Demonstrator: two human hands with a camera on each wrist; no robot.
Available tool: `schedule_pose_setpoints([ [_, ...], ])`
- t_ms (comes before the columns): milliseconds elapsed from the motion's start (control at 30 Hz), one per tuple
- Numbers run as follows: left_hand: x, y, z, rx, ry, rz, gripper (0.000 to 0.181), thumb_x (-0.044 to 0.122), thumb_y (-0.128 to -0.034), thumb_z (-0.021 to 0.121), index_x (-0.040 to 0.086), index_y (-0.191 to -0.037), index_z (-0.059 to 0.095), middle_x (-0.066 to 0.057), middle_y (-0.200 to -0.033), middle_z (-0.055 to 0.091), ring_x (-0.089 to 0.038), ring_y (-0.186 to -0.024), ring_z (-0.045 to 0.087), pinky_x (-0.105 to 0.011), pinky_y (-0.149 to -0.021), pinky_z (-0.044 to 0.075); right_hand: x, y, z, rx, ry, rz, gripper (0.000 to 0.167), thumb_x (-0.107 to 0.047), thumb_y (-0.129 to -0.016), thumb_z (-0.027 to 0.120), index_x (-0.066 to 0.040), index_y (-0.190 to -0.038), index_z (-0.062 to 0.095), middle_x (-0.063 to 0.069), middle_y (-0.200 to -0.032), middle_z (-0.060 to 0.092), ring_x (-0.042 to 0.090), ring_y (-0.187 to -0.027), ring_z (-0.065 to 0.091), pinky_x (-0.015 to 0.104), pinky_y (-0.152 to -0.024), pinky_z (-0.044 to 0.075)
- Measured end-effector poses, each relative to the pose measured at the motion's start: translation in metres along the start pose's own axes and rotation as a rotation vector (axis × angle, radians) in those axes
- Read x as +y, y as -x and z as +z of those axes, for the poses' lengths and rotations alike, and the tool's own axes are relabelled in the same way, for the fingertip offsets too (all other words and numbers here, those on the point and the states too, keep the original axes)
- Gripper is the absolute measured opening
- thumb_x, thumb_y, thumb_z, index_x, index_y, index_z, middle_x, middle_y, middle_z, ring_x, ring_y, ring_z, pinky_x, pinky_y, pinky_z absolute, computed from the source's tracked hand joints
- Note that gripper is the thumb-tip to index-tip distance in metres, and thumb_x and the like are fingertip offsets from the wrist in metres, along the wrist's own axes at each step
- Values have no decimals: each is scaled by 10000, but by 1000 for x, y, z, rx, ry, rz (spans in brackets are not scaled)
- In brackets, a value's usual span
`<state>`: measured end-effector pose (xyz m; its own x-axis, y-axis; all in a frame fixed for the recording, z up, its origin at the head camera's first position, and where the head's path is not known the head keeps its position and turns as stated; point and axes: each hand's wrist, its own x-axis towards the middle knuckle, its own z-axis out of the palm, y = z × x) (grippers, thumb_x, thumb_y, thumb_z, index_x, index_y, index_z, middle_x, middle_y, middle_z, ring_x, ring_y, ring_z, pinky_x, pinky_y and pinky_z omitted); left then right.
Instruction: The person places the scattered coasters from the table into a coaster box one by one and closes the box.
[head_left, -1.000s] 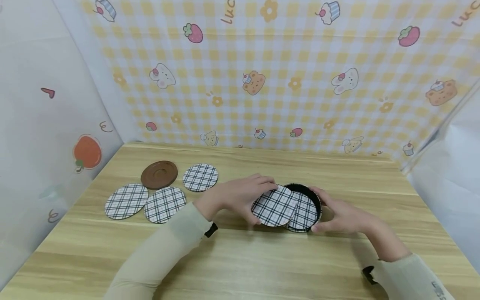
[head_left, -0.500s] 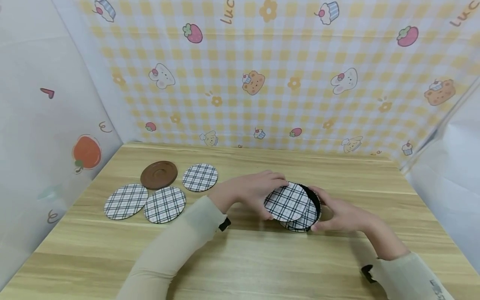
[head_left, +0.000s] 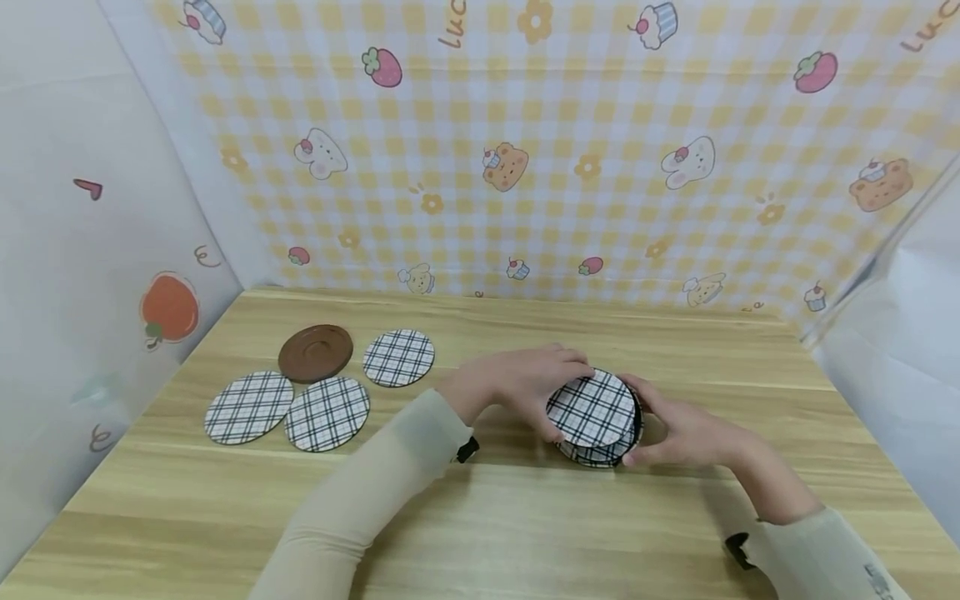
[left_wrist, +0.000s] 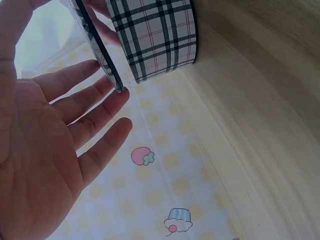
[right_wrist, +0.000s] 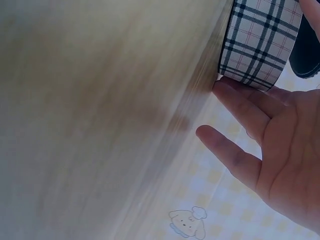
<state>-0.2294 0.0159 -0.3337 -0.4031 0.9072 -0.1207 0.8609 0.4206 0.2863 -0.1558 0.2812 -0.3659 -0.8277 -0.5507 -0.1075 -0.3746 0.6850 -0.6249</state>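
In the head view, right of centre, the left hand (head_left: 528,390) holds a plaid disc (head_left: 592,410) between thumb and fingers, over the mouth of a round plaid box (head_left: 639,419). The right hand (head_left: 686,431) grips the box's right side on the bench (head_left: 525,525). At left lie three loose discs (head_left: 399,358) in plaid and a brown disc (head_left: 316,353). In the left wrist view, top centre, a gap shows between the held disc's lower edge and the box. In the right wrist view, fingers touch the box wall at upper right.
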Motion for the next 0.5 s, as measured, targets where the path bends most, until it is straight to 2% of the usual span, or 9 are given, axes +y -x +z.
schedule_pose_setpoints([
  [200,1,-6,3,5,13,5,960,430,-753,809,84,-1528,360,-60,-1528,413,-178,-1351,404,-277,-1153,364,0,-1,1,-1,-11,12,1079,-434,-801,801,-11,-1557,157,252,-1486,445,444,-1362,438,643,-1067,378],
  [500,1,-16,9,-24,56,-11,922,384,-767,815,87,-1519,372,-36,-1493,426,-154,-1308,408,-259,-1116,395,2,-2,2,4,23,3,1072,-465,-811,785,-12,-1555,160,232,-1499,437,415,-1370,440,625,-1070,379],
])
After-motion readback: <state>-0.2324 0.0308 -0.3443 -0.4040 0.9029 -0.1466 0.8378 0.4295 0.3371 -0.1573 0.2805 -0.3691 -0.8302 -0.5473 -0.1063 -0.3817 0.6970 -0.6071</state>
